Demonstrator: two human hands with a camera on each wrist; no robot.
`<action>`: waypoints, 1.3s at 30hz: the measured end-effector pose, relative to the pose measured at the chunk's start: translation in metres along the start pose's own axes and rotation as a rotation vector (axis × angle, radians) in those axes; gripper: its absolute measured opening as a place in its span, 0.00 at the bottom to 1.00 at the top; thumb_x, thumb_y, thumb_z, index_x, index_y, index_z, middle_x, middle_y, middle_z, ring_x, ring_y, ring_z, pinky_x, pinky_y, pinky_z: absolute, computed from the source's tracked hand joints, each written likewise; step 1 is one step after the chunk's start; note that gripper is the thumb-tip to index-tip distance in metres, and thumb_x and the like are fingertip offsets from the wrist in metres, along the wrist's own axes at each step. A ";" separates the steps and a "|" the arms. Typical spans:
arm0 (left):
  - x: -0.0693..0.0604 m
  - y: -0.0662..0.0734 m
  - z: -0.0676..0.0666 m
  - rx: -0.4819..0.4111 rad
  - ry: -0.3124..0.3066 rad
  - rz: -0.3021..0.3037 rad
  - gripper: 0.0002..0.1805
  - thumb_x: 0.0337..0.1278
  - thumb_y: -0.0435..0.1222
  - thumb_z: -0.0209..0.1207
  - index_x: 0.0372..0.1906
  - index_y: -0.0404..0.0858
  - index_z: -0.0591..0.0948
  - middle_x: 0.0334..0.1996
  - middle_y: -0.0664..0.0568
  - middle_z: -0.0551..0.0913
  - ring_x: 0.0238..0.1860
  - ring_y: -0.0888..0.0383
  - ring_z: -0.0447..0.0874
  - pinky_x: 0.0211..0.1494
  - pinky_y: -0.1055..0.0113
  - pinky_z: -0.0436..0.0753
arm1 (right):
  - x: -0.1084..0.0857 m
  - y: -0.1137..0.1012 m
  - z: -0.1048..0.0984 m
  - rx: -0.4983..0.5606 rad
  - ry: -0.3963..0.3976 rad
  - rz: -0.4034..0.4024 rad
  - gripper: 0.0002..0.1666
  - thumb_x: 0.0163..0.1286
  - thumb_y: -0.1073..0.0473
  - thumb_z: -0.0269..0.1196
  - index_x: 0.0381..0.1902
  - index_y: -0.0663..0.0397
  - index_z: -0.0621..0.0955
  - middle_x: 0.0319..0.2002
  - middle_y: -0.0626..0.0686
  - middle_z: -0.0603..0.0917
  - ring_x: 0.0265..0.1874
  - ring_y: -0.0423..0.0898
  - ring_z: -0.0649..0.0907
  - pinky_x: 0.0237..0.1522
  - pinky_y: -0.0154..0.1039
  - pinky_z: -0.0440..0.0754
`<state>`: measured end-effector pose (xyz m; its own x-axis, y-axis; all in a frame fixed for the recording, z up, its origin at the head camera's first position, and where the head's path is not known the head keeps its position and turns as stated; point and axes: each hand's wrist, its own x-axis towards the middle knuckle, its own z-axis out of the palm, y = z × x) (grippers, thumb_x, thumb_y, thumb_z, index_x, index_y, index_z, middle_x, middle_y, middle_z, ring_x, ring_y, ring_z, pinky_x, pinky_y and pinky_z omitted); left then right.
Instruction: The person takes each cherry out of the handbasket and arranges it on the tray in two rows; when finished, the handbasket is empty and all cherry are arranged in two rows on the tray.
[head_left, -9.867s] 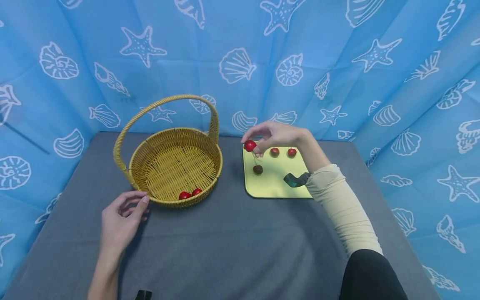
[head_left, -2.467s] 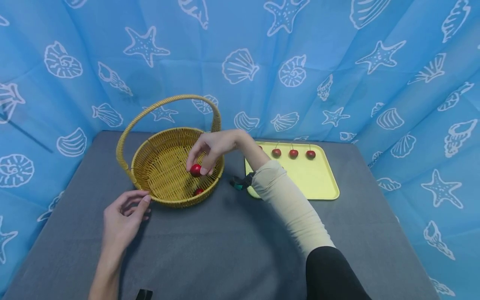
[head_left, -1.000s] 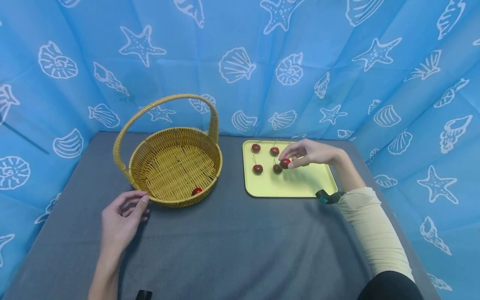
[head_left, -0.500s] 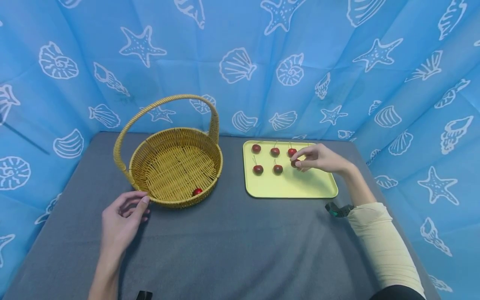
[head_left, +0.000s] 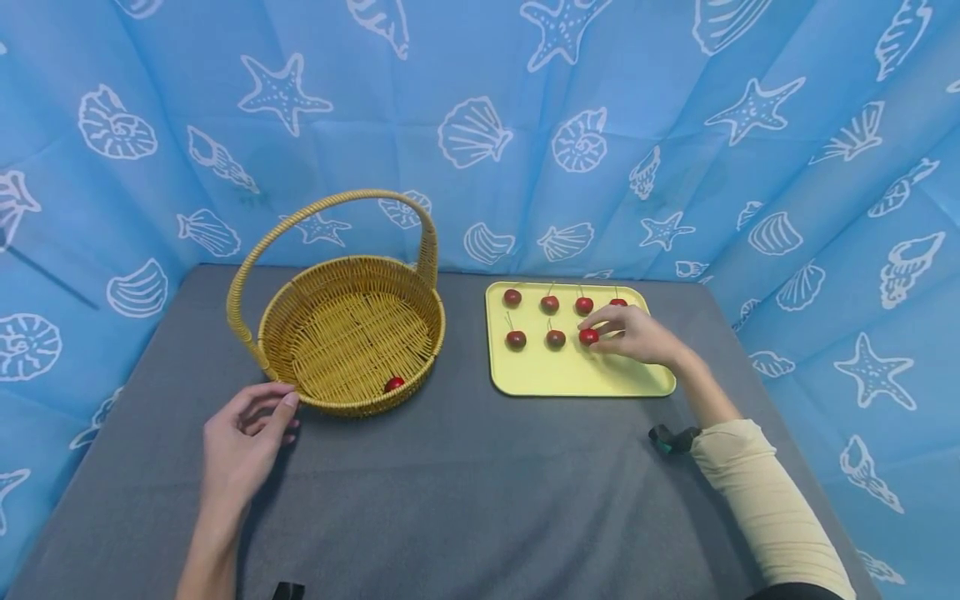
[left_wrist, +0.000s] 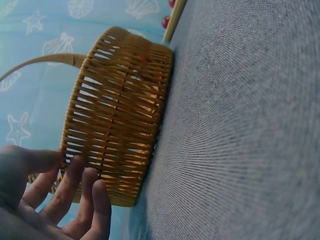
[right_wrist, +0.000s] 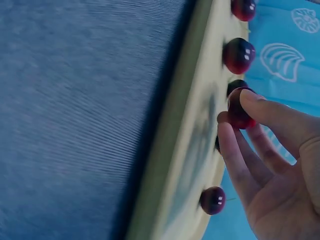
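Observation:
A dark red cherry (head_left: pixel 588 337) is pinched between the thumb and fingers of my right hand (head_left: pixel 633 336), low over the yellow tray (head_left: pixel 525 379). The right wrist view shows this held cherry (right_wrist: pixel 240 109) close up. Other cherries stand on the tray in a back row and a front row; the held one is level with the front row. My left hand (head_left: pixel 247 437) grips the near left rim of the golden wicker basket (head_left: pixel 352 333), with thumb and fingertips on the rim (left_wrist: pixel 67 135) in the left wrist view. One cherry (head_left: pixel 394 384) lies inside the basket near its front wall.
A tall arched handle (head_left: pixel 330 198) rises over the basket. Grey cloth (head_left: pixel 450 492) covers the table, and a blue shell-patterned curtain (head_left: pixel 480 133) hangs behind it. A black strap piece (head_left: pixel 672 439) sits at the right wrist.
Since 2.5 seconds ago my right hand has carried a cherry from the basket to the tray. In the last second it lowered the cherry beside the front row. The left hand stayed put.

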<state>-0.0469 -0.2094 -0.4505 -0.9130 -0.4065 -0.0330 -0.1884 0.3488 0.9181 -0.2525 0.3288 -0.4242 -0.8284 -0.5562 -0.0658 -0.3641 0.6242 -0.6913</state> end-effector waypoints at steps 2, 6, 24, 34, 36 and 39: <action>0.000 0.000 0.001 0.004 0.002 0.002 0.16 0.78 0.43 0.66 0.61 0.41 0.85 0.40 0.66 0.90 0.36 0.65 0.91 0.37 0.74 0.92 | 0.001 0.001 0.003 0.000 0.006 0.004 0.21 0.67 0.73 0.75 0.58 0.65 0.87 0.57 0.65 0.90 0.54 0.65 0.90 0.47 0.32 0.91; 0.000 0.000 0.001 0.008 0.007 0.012 0.15 0.77 0.42 0.66 0.60 0.42 0.85 0.40 0.65 0.90 0.36 0.65 0.91 0.37 0.75 0.91 | 0.002 0.006 0.007 -0.008 0.023 0.017 0.21 0.66 0.72 0.76 0.56 0.63 0.88 0.55 0.64 0.91 0.54 0.60 0.89 0.52 0.38 0.94; -0.001 0.001 0.000 0.000 -0.001 0.015 0.16 0.78 0.42 0.66 0.61 0.40 0.84 0.41 0.63 0.90 0.37 0.65 0.91 0.37 0.75 0.92 | 0.001 -0.002 -0.002 -0.020 0.059 -0.007 0.19 0.70 0.68 0.74 0.58 0.63 0.88 0.59 0.63 0.89 0.55 0.60 0.87 0.53 0.40 0.94; -0.002 0.002 0.001 -0.001 0.002 0.008 0.15 0.77 0.43 0.66 0.60 0.41 0.85 0.45 0.53 0.91 0.37 0.65 0.91 0.38 0.75 0.92 | 0.024 -0.042 0.012 0.080 -0.003 -0.038 0.20 0.72 0.65 0.74 0.59 0.65 0.86 0.58 0.65 0.88 0.53 0.48 0.87 0.58 0.47 0.93; -0.002 0.002 0.001 -0.007 0.003 0.008 0.15 0.77 0.43 0.66 0.60 0.42 0.85 0.45 0.53 0.92 0.37 0.65 0.92 0.38 0.74 0.92 | 0.031 -0.051 0.015 0.098 -0.026 -0.055 0.20 0.72 0.65 0.74 0.60 0.65 0.86 0.60 0.65 0.87 0.55 0.54 0.87 0.60 0.50 0.92; -0.002 0.002 0.000 -0.008 0.006 0.008 0.15 0.77 0.43 0.66 0.59 0.42 0.85 0.46 0.51 0.92 0.37 0.65 0.92 0.38 0.74 0.92 | 0.041 -0.066 0.020 0.108 -0.053 -0.087 0.20 0.72 0.64 0.74 0.59 0.62 0.87 0.60 0.66 0.87 0.59 0.61 0.86 0.62 0.54 0.91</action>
<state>-0.0458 -0.2078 -0.4490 -0.9122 -0.4091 -0.0229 -0.1780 0.3453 0.9215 -0.2539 0.2539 -0.3952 -0.7711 -0.6355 -0.0388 -0.3828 0.5114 -0.7694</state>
